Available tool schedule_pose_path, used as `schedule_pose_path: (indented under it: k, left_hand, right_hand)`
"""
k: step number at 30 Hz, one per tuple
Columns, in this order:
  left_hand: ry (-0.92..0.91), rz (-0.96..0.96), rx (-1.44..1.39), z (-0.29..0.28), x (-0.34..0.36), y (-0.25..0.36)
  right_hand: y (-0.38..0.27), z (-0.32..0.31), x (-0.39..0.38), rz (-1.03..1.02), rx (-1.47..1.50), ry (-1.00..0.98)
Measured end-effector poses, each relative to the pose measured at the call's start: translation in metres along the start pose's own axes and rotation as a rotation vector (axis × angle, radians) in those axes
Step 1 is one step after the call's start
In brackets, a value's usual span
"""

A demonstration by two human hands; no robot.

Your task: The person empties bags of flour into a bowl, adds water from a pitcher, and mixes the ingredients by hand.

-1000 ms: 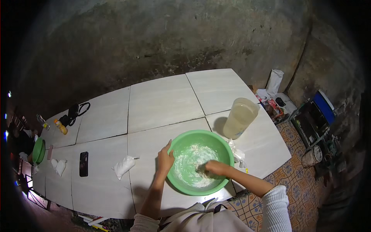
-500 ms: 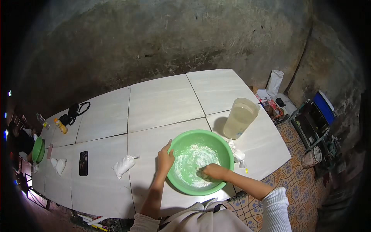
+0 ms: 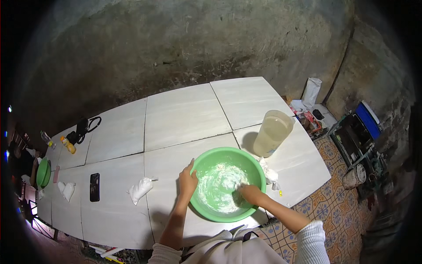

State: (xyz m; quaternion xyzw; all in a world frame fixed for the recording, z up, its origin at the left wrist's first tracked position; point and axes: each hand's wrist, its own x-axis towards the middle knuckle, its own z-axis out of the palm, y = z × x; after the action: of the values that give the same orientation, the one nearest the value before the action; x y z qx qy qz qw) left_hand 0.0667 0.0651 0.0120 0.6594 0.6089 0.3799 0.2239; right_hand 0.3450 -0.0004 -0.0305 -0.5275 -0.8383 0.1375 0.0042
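Head view: right hand has shifted rightward inside the bowl.

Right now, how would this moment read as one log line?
left hand: holding rim of green basin | right hand: inside, at white powder | beside basin: translucent container, white bag

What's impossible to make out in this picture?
All in the head view:
Right hand: whether its fingers hold anything, hidden by the hand itself.
Crumpled white plastic bag: the part behind the round green plastic bowl, hidden by its rim.
Ribbed white right sleeve: upper part, cut off by the lower edge.
Clear bottle, far left: contents, too small and dim.
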Motion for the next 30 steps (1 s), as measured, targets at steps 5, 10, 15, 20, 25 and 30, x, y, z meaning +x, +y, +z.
schedule_pose_path:
  k: [5, 10, 15, 20, 25, 30]
  left_hand:
    - [0.002, 0.009, 0.043, -0.001, 0.000, -0.001]
    - [-0.065, -0.074, 0.059, -0.002, 0.001, 0.009]
    - [-0.003, 0.011, 0.032, 0.000, -0.003, 0.002]
    - [-0.024, -0.033, 0.065, 0.000, -0.002, 0.011]
    - [-0.025, -0.055, 0.030, -0.005, -0.005, 0.007]
    - [-0.001, -0.041, 0.052, -0.004, -0.006, 0.012]
  right_hand:
    - [-0.046, -0.023, -0.023, -0.069, 0.077, -0.274]
    - [-0.062, -0.002, 0.006, -0.219, 0.360, -0.184]
    - [-0.045, 0.001, 0.048, -0.143, 0.305, 0.171]
    - [-0.066, 0.017, 0.055, -0.198, 0.183, 0.216]
    - [-0.069, -0.020, -0.002, -0.441, 0.303, -0.097]
    - [-0.042, -0.042, 0.002, -0.392, 0.205, -0.417]
